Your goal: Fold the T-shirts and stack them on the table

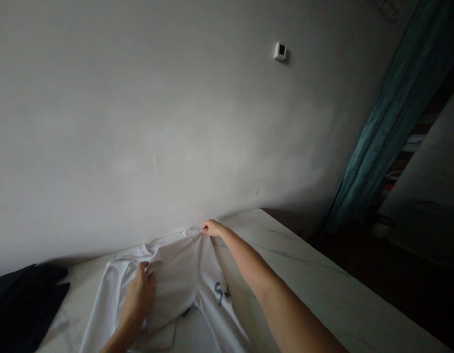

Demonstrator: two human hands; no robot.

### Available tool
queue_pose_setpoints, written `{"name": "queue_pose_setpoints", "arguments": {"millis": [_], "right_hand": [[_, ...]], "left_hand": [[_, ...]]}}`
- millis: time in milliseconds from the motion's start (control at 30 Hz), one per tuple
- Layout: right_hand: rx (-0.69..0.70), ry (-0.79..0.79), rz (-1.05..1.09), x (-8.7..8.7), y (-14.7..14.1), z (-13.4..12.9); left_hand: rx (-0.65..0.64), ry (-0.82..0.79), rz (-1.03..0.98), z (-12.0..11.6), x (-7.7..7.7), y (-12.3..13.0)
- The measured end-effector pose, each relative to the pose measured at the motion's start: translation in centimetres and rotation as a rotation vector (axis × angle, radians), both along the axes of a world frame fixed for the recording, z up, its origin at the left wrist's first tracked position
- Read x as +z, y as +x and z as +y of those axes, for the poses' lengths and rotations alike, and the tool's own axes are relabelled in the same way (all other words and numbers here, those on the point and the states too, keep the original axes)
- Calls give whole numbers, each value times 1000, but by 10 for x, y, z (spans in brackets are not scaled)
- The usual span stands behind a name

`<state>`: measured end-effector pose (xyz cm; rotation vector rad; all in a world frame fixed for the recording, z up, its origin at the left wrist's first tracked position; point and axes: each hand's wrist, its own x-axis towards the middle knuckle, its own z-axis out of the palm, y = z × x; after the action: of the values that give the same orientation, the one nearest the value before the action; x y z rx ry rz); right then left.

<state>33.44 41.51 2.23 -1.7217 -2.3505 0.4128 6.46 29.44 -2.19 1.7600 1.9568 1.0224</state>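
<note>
The left hand [137,299] clenches a fold of the white long-sleeved shirt [175,279], while the right hand [213,228] pinches its far edge taut above the white marble bench [315,279].

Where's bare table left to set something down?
Widest bare patch: the marble tabletop, right of the right hand and forearm. A narrow strip runs between the dark garment and the white shirt. Crowded around the left hand, which is on the shirt.
</note>
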Motion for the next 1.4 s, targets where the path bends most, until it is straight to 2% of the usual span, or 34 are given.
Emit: {"name": "queue_pose_setpoints", "arguments": {"millis": [200, 333, 400, 467, 567, 667, 733, 867, 1033, 1167, 1300, 1400], "right_hand": [[-129, 93, 1, 2, -12, -10], [-212, 163, 18, 3, -18, -41], [-218, 174, 33, 1, -15, -71], [-180, 165, 64, 0, -6, -111], [-87, 114, 141, 0, 16, -182], [-58, 41, 186, 5, 32, -251], [-64, 2, 183, 10, 38, -289], [-88, -4, 151, 17, 41, -340], [-134, -20, 116, 11, 50, -379], [-166, -18, 74, 2, 62, -403], [-244, -53, -10, 1, 72, -419], [-287, -124, -50, 11, 74, -428]], "left_hand": [[-66, -98, 255, -6, -6, 2], [-58, -114, 411, -17, 4, 6], [-48, -7, 510, -25, 12, 8], [-94, 153, 601, -37, 21, 12], [-321, 308, 619, -62, 28, 22], [-617, 315, 527, -95, 27, 38], [-762, 298, 489, -118, 25, 50], [-863, 278, 502, -158, 24, 68], [-906, 254, 542, -199, 26, 76], [-932, 266, 578, -226, 21, 77], [-976, 308, 609, -242, 11, 81], [-1052, 323, 641, -245, 4, 88]]}}
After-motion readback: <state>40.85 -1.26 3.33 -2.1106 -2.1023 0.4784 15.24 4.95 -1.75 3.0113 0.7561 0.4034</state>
